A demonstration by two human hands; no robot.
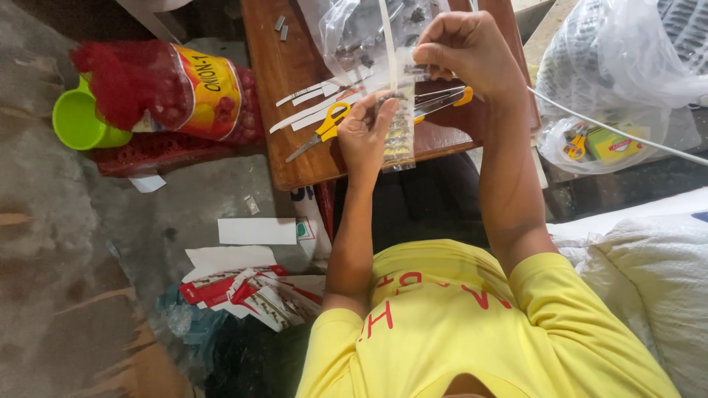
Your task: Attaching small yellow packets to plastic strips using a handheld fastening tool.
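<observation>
Over the wooden surface (287, 70), both hands work on a narrow clear plastic strip of small packets (399, 133). The left hand (363, 135) has its fingers closed around the strip's lower part, while the right hand (463, 50) pinches its upper end, fingers shut tight, beside a white paper strip (389, 37). Beneath them lie yellow-handled scissors (326, 127) and more white strips. To the left, a red mesh sack (158, 88) rests against a green cup (77, 118).
</observation>
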